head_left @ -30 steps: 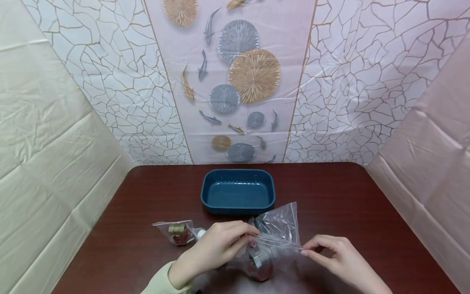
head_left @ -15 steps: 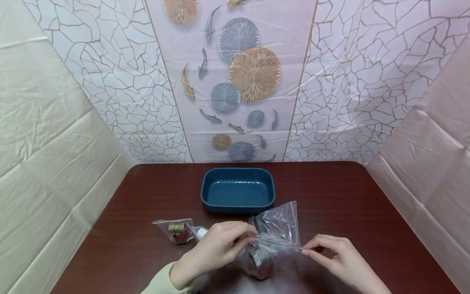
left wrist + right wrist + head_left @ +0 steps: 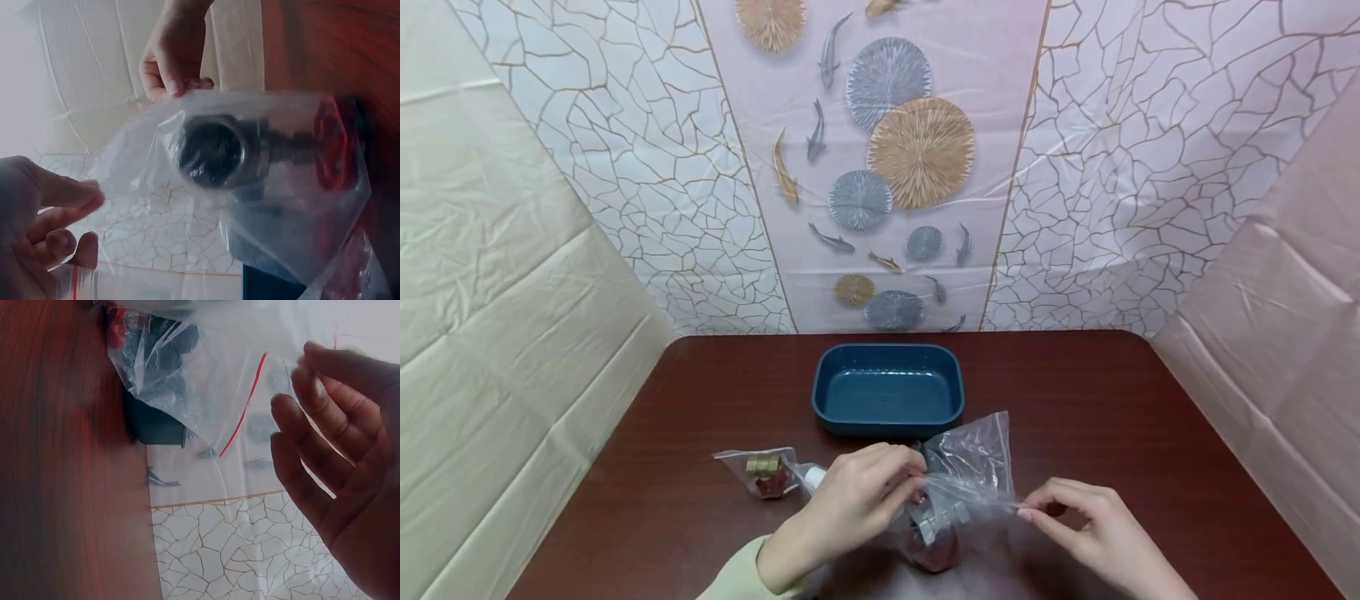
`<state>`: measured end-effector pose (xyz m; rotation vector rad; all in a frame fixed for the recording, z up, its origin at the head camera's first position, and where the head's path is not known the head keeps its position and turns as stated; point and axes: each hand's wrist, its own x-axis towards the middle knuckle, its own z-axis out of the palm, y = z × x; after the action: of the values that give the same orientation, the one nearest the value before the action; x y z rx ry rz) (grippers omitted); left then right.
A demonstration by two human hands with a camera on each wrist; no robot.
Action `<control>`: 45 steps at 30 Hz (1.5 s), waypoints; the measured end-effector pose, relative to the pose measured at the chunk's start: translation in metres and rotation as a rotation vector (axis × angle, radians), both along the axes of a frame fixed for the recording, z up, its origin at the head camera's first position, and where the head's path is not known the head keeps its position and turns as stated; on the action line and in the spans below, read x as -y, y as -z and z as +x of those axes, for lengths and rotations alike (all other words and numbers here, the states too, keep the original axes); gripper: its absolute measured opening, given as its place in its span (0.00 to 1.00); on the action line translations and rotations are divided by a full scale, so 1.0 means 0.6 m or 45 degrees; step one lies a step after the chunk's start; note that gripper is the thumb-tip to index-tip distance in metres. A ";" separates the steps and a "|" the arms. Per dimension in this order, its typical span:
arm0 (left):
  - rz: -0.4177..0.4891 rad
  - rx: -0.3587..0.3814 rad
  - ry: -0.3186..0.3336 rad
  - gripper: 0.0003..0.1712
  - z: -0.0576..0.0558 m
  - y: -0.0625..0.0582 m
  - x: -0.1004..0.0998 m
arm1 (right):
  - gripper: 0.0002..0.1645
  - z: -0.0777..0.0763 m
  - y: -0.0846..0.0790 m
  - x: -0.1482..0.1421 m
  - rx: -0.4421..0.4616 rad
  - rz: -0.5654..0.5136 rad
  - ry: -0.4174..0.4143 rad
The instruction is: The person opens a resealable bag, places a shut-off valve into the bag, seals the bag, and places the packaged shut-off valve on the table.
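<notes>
A clear zip bag (image 3: 134,150) hangs between my hands. Inside it shows a grey metal valve (image 3: 215,153) with a red handwheel (image 3: 335,150) at the lower end. My left hand (image 3: 868,492) pinches one end of the bag's mouth between thumb and fingers. At the opposite corner, my right hand (image 3: 1082,517) pinches the mouth with thumb and forefinger, its other fingers loosely bent in the right wrist view. Just behind stands a second clear bag (image 3: 988,446), with a red zip line (image 3: 245,406) and a dark object inside.
A blue rectangular tray (image 3: 887,425) stands behind the bags. Left of my left hand lies a small clear bag with a brass fitting (image 3: 763,465) and red part inside. A white-ended item (image 3: 814,477) sits beside it, partly hidden by the hand. The table (image 3: 1090,400) is dark red-brown.
My left hand's fingertips have shifted slightly along the bag's mouth, which looks looser and more rippled now. The right hand keeps its pinch almost in the same place.
</notes>
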<state>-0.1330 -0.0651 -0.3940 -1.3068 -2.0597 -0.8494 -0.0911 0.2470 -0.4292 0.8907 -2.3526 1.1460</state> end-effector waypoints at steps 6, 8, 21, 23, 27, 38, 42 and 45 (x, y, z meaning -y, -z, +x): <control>0.020 -0.041 0.090 0.12 0.004 -0.004 -0.020 | 0.27 0.001 -0.014 0.012 0.020 0.036 -0.078; 0.016 -0.039 0.106 0.12 0.005 -0.005 -0.027 | 0.28 0.002 -0.020 0.021 0.019 0.031 -0.107; -0.042 -0.128 0.037 0.11 0.012 -0.001 -0.045 | 0.28 -0.017 -0.042 0.082 -0.161 0.014 -0.186; -0.036 -0.094 0.045 0.11 0.013 -0.001 -0.045 | 0.27 -0.021 -0.040 0.086 -0.207 -0.020 -0.215; -0.036 0.018 0.071 0.14 0.011 0.000 -0.044 | 0.19 -0.023 -0.037 0.088 -0.256 -0.069 -0.230; 0.014 0.004 -0.008 0.04 0.012 0.007 -0.046 | 0.09 -0.024 -0.034 0.092 -0.361 -0.162 -0.149; 0.026 0.040 -0.019 0.03 0.016 0.007 -0.043 | 0.14 -0.023 -0.033 0.094 -0.342 -0.170 -0.127; 0.036 0.051 -0.021 0.01 0.017 0.007 -0.041 | 0.14 -0.025 -0.034 0.095 -0.353 -0.166 -0.139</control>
<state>-0.1231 -0.0406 -0.3984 -1.2655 -2.0792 -0.9008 -0.1059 0.1903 -0.4086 1.0671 -2.0061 1.1227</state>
